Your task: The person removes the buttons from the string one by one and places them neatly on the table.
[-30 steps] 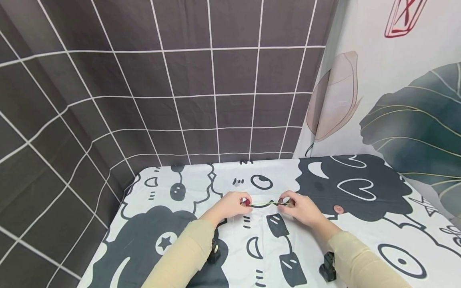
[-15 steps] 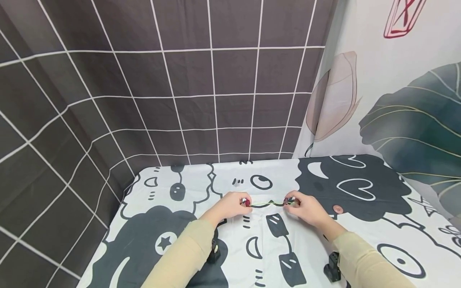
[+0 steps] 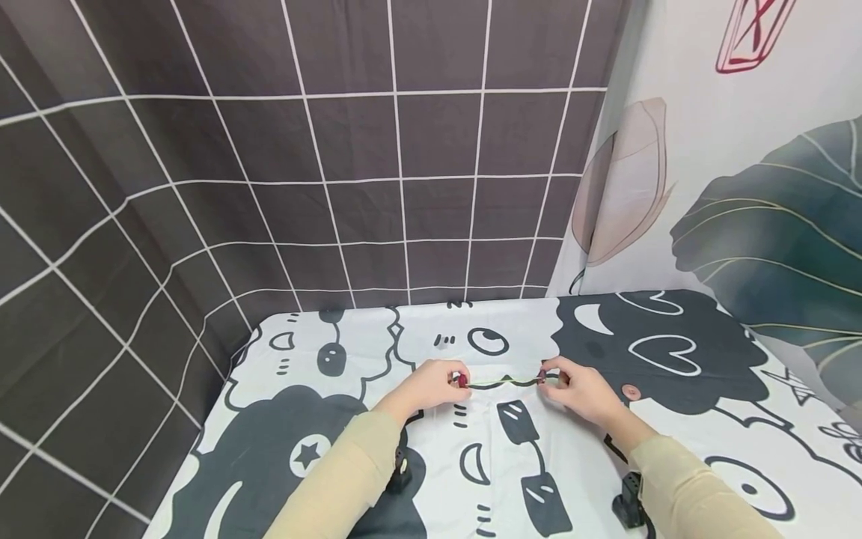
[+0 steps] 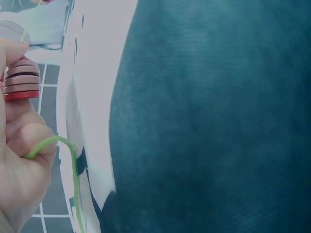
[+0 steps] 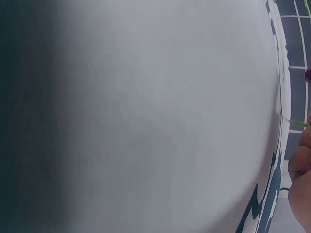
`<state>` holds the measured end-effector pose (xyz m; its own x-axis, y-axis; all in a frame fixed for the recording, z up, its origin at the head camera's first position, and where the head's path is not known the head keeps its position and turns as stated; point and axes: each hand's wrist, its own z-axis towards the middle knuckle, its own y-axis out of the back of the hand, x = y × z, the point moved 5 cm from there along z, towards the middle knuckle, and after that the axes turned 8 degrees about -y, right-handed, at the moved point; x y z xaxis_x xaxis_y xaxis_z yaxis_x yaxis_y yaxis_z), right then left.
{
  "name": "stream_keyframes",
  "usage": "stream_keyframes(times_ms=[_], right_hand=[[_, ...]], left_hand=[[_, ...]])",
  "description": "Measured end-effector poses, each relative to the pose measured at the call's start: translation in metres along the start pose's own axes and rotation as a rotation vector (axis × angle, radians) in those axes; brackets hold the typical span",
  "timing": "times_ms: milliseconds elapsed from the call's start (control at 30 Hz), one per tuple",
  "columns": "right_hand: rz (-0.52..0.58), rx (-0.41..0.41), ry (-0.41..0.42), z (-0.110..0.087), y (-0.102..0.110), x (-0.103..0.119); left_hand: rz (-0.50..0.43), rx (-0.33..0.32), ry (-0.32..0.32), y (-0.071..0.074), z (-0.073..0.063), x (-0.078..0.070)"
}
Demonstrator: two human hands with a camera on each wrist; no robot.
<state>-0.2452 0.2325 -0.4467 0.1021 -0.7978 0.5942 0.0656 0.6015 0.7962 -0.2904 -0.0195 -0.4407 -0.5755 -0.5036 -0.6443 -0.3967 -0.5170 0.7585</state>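
Observation:
My left hand [image 3: 434, 383] pinches a stack of round buttons [image 4: 22, 80], pink with a red one at the end, in the left wrist view. From under that hand's curled fingers a green cord [image 4: 74, 160] hangs down. Between the hands the cord [image 3: 501, 380] runs nearly straight, low over the cloth. On its other side my right hand [image 3: 584, 389] pinches the cord with a small dark red button [image 3: 542, 374] at the fingertips; the right wrist view shows only part of the dark red button [image 5: 308, 75]. Whether the cord passes through each button is hidden.
A loose pink button [image 3: 631, 391] lies on the printed cloth [image 3: 438, 322], right of my right hand. Behind the table hangs a dark grid curtain [image 3: 431, 209], with a leaf-patterned one [image 3: 761, 224] at the right. Black wrist cameras [image 3: 629, 500] sit under both forearms.
My right hand has moved to the right along with the dark red button, and the gap between the hands is wider. The left hand stays in place.

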Motion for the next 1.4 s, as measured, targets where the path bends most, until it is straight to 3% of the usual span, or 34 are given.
stream_keyframes(times_ms=[767, 1067, 1400], right_hand=[[-0.008, -0.032, -0.035, -0.001, 0.014, -0.012], [-0.079, 0.023, -0.207, -0.002, 0.02, -0.023], [-0.057, -0.04, -0.072, -0.008, 0.025, -0.023]], left_hand=[[-0.008, 0.003, -0.006, 0.001, 0.002, 0.001], [-0.002, 0.002, 0.005, 0.001, 0.0, 0.001], [-0.015, -0.002, 0.014, 0.0, -0.001, 0.002]])
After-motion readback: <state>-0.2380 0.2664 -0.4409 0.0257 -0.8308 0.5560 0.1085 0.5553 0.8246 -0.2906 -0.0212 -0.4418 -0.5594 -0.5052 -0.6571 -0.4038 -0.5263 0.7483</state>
